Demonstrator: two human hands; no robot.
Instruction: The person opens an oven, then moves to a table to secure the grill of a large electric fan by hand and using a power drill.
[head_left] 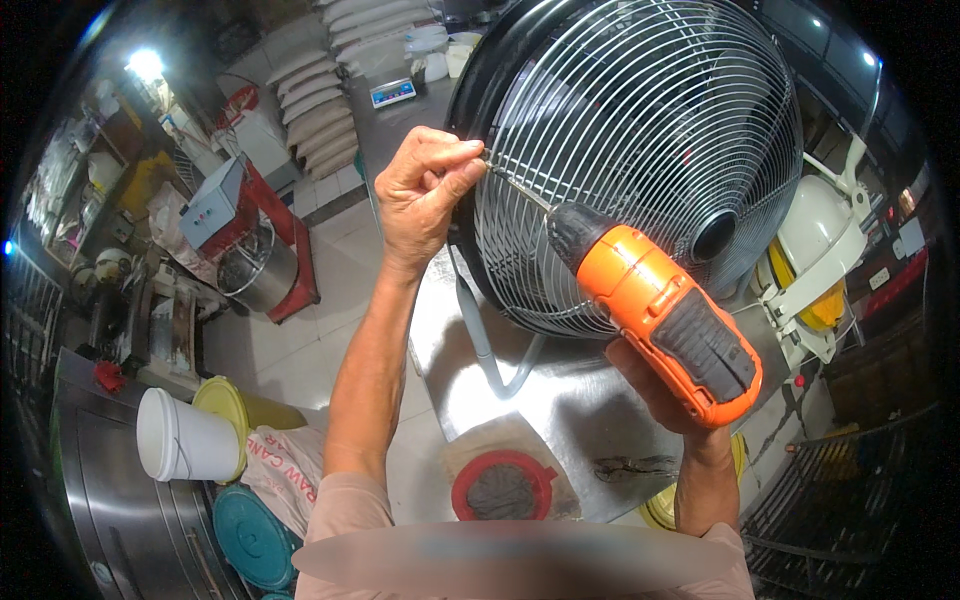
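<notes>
A large black fan (650, 130) with a silver wire grille stands on a steel table (440, 380). My left hand (430, 190) is pinched at the grille's left rim, around the tip of a long driver bit (520, 190); whatever small piece its fingers hold is too small to name. My right hand (650, 380) grips an orange and black cordless drill (660, 310) from beneath, the bit angled up and left toward my left fingertips. A bent grey tube (487, 355) lies below the fan. Near me on the table is a red ring with dark mesh (505, 465) on a tan piece.
Buckets (165, 425), a teal lid (245, 535) and a sack (280, 460) sit lower left. A red-framed mixer (300, 270) stands on the tiled floor at left. Stacked sacks (315, 115) and a small scale (392, 93) are behind; a white machine (820, 230) is at right.
</notes>
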